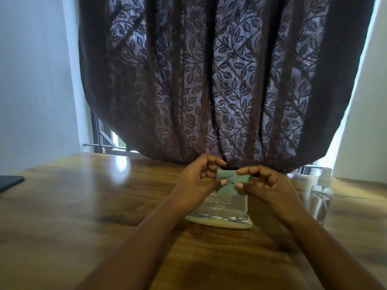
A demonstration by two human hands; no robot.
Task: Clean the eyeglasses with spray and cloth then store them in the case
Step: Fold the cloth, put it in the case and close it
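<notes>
The cloth (229, 181) pinched between the left hand (199, 181) and the right hand (266, 185) is a muted green. Beneath it the case (219, 222) shows a cream, off-white edge, with clear glasses (219, 214) lying in it. The spray bottle (320, 197) is see-through with a whitish top. The table (83, 216) is warm brown wood with darker streaks of grain. The curtain (209, 80) is dark purplish brown, patterned all over with leaves on winding stems. The walls (31, 80) are pale bluish white. A flat black thing (10, 182) lies at the table's left edge
</notes>
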